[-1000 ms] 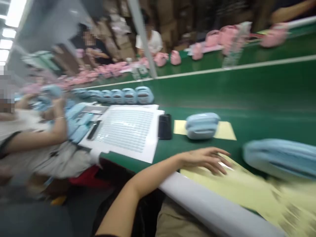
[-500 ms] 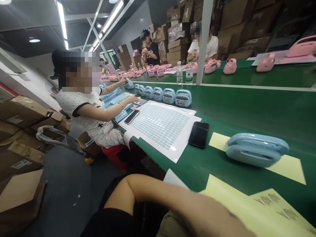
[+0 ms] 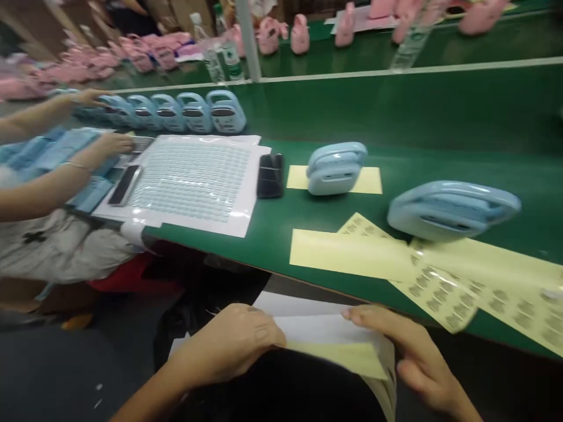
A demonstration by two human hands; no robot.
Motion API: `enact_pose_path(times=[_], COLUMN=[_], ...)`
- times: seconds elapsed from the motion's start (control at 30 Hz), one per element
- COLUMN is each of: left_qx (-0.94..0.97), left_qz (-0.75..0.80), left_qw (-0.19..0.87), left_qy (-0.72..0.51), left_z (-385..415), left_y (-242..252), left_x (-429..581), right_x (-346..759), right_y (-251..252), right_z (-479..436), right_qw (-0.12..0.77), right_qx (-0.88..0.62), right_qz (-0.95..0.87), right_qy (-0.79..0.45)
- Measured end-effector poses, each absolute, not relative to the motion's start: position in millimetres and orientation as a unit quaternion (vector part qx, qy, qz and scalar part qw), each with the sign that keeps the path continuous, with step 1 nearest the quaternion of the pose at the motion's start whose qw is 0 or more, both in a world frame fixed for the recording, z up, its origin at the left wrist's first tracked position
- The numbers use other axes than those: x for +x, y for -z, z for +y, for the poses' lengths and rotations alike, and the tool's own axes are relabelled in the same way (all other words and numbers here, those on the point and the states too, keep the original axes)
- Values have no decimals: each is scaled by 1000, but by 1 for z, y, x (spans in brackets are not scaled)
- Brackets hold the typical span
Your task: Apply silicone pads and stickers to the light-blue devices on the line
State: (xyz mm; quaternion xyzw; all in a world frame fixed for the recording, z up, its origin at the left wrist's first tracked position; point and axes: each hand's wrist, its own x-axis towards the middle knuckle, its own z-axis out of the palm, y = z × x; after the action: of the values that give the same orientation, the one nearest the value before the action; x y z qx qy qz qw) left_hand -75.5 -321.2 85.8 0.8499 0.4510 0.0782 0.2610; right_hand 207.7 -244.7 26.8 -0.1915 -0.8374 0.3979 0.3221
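Over my lap, at the table's front edge, lie white paper sheets [image 3: 310, 325] with a yellow strip [image 3: 352, 356] at their near side. My left hand [image 3: 240, 340] is closed at the left edge of the white paper, its fingertips curled and partly hidden. My right hand [image 3: 409, 351] rests at the paper's right end, fingers stretched over it and thumb apart. Beyond, on the green table, a light-blue handled case [image 3: 448, 214] stands on yellow sticker sheets [image 3: 444, 299]. Another blue case [image 3: 336, 170] stands farther left on a yellow strip.
A black phone [image 3: 270, 176] lies beside a sheet of clear oval stickers [image 3: 193, 181]. Another phone [image 3: 125, 184] lies near a co-worker's hands [image 3: 114, 143] at left. Blue cases [image 3: 224, 111] line the back; pink ones [image 3: 299, 35] stand beyond the white rail [image 3: 352, 76].
The view has swung right and down. My arm, stretched across the front before, has drawn back, and both my hands now show at the paper over my lap. A second blue case has come into view.
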Motion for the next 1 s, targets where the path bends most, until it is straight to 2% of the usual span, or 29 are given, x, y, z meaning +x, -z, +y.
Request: enact_pose_path(times=[0.03,0.1,0.2,0.27,0.33,0.4,0.47,0.53,0.6,0.73,0.8,0.9,1.0], left_qx=[856,872,895,906,913,913,909,900,890,893,902,912,913], left_qz=[445,429,407,395,387,382,384,395,413,425,410,384,354], left_qw=[244,208,150,108,76,47,13,-20,-40,-58,-54,-35,-26], left_qy=[-98,-116,-108,-102,-108,-135,-162,-184,-190,-138,-122,-144,-200], left_z=[-321,-320,-317,-313,-310,-308,-309,-311,-315,-319,-319,-314,-312], left_y=[-85,-84,-81,-78,-73,-66,-58,-51,-45,-45,-48,-55,-62], left_x=[-77,-78,-71,-64,-57,-52,-49,-47,-48,-56,-62,-71,-75], right_x=[204,190,163,148,142,142,145,146,144,133,132,144,164], right_y=[-27,-24,-10,2,12,15,11,1,-13,-43,-60,-92,-121], right_z=[-240,-231,-225,-228,-231,-233,-232,-230,-231,-242,-239,-202,-123], right_qw=[346,363,254,188,199,251,293,294,250,103,68,128,254], right_qx=[-206,-274,-392,-417,-410,-379,-333,-287,-242,-156,-143,-223,-375], right_qz=[-829,-841,-878,-889,-890,-890,-896,-912,-937,-975,-971,-942,-883], right_qy=[-388,-291,-106,-36,7,35,29,-3,-41,-118,-180,-215,-123])
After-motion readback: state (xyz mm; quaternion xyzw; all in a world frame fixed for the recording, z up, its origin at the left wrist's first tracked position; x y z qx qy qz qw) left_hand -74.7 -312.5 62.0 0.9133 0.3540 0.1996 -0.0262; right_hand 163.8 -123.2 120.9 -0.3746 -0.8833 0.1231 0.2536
